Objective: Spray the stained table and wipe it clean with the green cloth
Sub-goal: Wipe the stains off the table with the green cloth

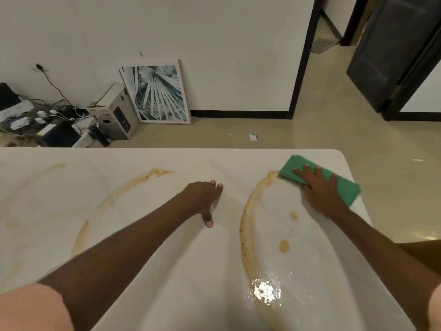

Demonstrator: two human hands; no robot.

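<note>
The white table (167, 247) carries brown smears: a long curved streak (245, 225) right of centre, a fainter arc (133, 185) to the left, and small blobs. A wet, shiny patch (266, 289) glistens near the front. The folded green cloth (343, 185) lies flat near the table's far right corner. My right hand (319, 189) presses on it with fingers spread. My left hand (205, 199) rests on the bare tabletop at the centre, fingers straight, holding nothing. No spray bottle is in view.
The table's far edge and rounded right corner (338, 152) lie close to the cloth. Beyond on the floor stand a framed leaf picture (157, 91), a cardboard box (117, 111) and a tangle of cables (47, 118). A dark door (393, 51) stands at the right.
</note>
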